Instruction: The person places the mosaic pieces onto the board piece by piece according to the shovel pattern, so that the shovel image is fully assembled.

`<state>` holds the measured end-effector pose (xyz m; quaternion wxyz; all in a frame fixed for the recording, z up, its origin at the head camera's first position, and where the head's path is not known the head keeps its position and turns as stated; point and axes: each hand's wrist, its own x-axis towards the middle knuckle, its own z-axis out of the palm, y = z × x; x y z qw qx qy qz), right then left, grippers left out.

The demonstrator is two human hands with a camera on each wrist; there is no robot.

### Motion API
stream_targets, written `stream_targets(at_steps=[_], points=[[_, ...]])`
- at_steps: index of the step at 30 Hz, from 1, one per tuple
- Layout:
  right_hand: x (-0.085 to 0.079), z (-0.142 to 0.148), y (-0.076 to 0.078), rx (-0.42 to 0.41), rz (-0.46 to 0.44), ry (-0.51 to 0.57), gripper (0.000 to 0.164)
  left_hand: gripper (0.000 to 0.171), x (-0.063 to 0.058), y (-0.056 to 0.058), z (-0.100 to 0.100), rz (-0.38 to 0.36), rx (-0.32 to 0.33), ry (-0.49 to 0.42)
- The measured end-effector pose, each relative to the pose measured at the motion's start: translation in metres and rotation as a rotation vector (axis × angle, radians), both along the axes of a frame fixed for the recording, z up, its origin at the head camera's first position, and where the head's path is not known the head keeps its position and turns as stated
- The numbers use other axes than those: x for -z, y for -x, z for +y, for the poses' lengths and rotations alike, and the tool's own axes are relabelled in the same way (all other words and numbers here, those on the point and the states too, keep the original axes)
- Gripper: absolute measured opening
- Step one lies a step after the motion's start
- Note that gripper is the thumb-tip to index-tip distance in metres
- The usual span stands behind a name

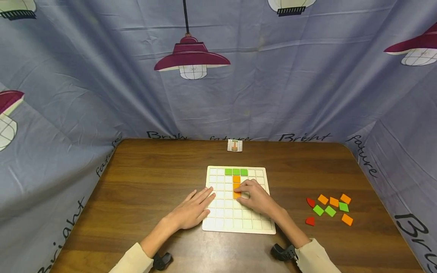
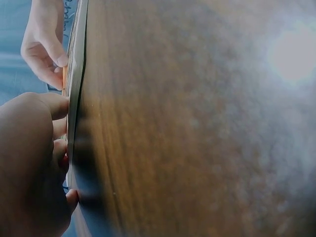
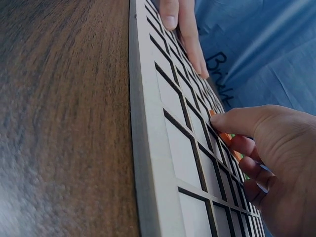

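A pale wooden grid board (image 1: 239, 224) lies on the table. Three green tiles (image 1: 236, 172) sit side by side in its far row, and a column of orange tiles (image 1: 236, 179) runs toward me from the middle one. My right hand (image 1: 256, 197) pinches the nearest orange tile (image 3: 213, 113) at the bottom of that column, thumb on its near side, as the right wrist view shows. The left hand (image 1: 191, 212) rests with extended fingers on the board's left edge. In the left wrist view, the board appears only edge-on.
Loose orange tiles (image 1: 347, 219), green tiles (image 1: 330, 211) and two red pieces (image 1: 310, 221) lie scattered right of the board. A small printed card (image 1: 235, 145) lies at the table's far edge, before a blue-grey curtain (image 1: 239, 106).
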<state>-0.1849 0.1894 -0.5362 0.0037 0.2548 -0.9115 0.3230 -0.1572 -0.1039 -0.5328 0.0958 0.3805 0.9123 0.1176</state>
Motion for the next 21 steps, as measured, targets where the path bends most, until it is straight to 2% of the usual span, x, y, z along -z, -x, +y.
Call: stream_targets(at_steps=[14,21], points=[[0.001,0.001,-0.003,-0.002,0.009,0.017,0.026,0.058,0.001,0.001,0.002,-0.006,0.001,0.025],[-0.007,0.010,-0.006,0.042,0.003,0.102,0.022,0.057,-0.002,0.000,0.001,0.007,0.007,0.011]])
